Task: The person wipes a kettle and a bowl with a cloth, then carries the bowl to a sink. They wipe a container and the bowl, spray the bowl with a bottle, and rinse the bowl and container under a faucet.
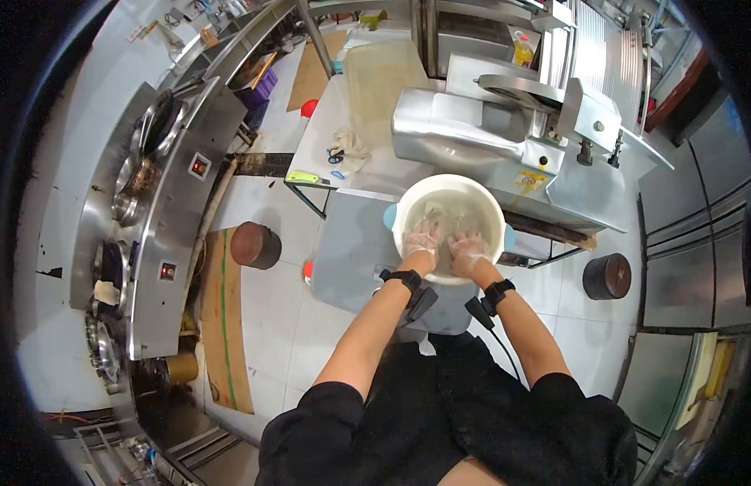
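A white basin [404,194] with light blue handles holds cloudy water. Both my hands reach down into it, wearing thin clear plastic gloves. On the left side of the basin is my left hand [424,241], its fingers stretched forward into the water. My right hand [468,246] is beside it, fingers spread and partly under the surface. Pale, soft-looking pieces [434,212] lie in the water close to my fingertips; what they are I cannot make out. Neither hand visibly grips anything. A black band with a small device is strapped on each wrist.
Under the basin is a grey surface [343,243]. A metal slicing machine [465,130] stands behind it. Scissors [336,154], a cloth and a green-handled knife [304,176] lie on the white table. Stoves [169,219] line the left; round stools [256,245] stand on the floor.
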The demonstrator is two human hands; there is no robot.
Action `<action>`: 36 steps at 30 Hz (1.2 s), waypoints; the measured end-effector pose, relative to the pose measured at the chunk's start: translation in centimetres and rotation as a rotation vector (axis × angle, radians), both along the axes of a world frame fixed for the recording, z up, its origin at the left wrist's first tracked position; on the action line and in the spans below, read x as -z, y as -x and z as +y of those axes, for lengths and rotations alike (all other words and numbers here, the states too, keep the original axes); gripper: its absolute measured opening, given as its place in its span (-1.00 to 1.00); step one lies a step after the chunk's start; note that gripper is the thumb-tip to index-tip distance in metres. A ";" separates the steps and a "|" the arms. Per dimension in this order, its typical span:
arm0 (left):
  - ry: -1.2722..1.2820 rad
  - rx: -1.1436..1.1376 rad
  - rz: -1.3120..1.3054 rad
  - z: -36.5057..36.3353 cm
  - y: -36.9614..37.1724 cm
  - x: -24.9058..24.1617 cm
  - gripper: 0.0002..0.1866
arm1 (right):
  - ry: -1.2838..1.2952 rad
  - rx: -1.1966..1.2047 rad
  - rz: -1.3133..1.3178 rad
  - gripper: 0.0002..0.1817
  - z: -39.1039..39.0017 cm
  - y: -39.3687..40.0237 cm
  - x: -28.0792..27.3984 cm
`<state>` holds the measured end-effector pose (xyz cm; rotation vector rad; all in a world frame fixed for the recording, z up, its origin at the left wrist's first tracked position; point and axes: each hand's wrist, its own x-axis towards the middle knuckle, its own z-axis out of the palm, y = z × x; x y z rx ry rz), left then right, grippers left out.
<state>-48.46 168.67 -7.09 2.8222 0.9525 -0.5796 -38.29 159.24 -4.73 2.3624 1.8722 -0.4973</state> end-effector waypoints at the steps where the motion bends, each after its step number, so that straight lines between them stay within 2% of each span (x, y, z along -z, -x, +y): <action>1: 0.001 -0.001 0.001 0.1 -0.1 0.1 -0.39 | 0.036 0.014 0.020 -0.42 0.2 0.1 -0.7; 4: 0.057 -0.035 0.037 0.2 -0.5 0.0 -0.48 | 0.056 0.018 0.010 -0.47 0.6 0.1 -0.5; 6: 0.155 -0.167 0.024 0.2 -0.7 -0.6 -0.52 | 0.034 0.006 -0.023 -0.50 0.4 0.1 0.2; 8: 0.100 -0.171 -0.016 -0.4 -0.4 -1.1 -0.53 | -0.262 -0.024 -0.138 -0.57 -0.2 0.4 0.1; 11: 0.059 -0.211 -0.116 -1.2 0.0 -1.8 -0.47 | -0.147 -0.022 -0.001 -0.53 0.0 -0.1 -1.0; 14: -0.035 -0.114 -0.231 -2.0 0.2 -4.4 -0.38 | -0.068 0.066 0.020 -0.44 0.0 0.4 -1.8; 16: 0.174 -0.245 0.122 -1.9 -0.3 -6.0 -0.36 | -0.176 0.057 -0.016 -0.40 -0.5 0.6 -0.8; 17: 0.170 -0.245 0.117 -1.6 -0.1 -3.7 -0.36 | -0.277 0.054 -0.049 -0.35 -0.7 0.5 -0.5; 18: -0.156 -0.152 -0.181 -1.2 0.2 0.5 -0.46 | -0.282 0.055 -0.056 -0.35 -0.8 0.3 -0.8; 19: -0.480 -0.052 -0.477 -1.1 0.5 1.0 -0.54 | -0.218 0.054 -0.015 -0.33 -0.9 0.2 -1.3; 20: -0.481 -0.049 -0.482 -0.8 0.4 1.5 -0.54 | -0.152 0.054 0.028 -0.31 -1.1 0.1 -1.7; 21: -0.262 -0.104 -0.422 0.0 0.3 1.8 -0.63 | -0.156 0.057 0.026 -0.31 -1.2 -0.1 -1.2; 22: -0.042 -0.157 -0.355 0.5 0.5 1.2 -0.68 | -0.280 0.054 0.038 -0.30 -1.3 -0.3 -0.3; 23: -0.044 -0.156 -0.351 0.3 1.0 -1.1 -0.68 | -0.402 0.049 0.053 -0.29 -1.3 -0.4 0.3; 24: 0.032 -0.138 -0.375 -0.4 1.7 -5.1 -0.69 | -0.405 0.050 0.056 -0.29 -1.5 -0.2 -0.5; 25: 0.109 -0.119 -0.399 -0.8 1.9 -7.3 -0.69 | -0.348 0.127 0.178 -0.29 -1.8 0.0 -2.4; 26: 0.107 -0.118 -0.399 -0.7 1.9 -7.4 -0.69 | -0.290 0.203 0.299 -0.28 -1.9 0.1 -3.5; 28: 0.206 -0.259 -0.598 -0.6 1.7 -7.8 -0.73 | -0.354 0.198 0.316 -0.32 -1.5 -0.3 -2.8; 30: 0.241 -0.235 -0.641 -0.3 1.7 -8.4 -0.71 | -0.416 0.190 0.335 -0.35 -1.7 -1.2 -2.4; 32: 0.277 -0.213 -0.685 0.1 2.0 -9.7 -0.70 | -0.464 0.238 0.544 -0.45 -2.1 -1.7 -4.4; 33: 0.285 -0.193 -0.765 0.2 2.2 -10.3 -0.67 | -0.449 0.223 0.494 -0.52 -2.0 -2.2 -4.3; 36: 0.255 -0.158 -0.913 1.2 2.6 -11.2 -0.61 | -0.485 0.301 0.570 -0.54 -1.9 -3.0 -5.6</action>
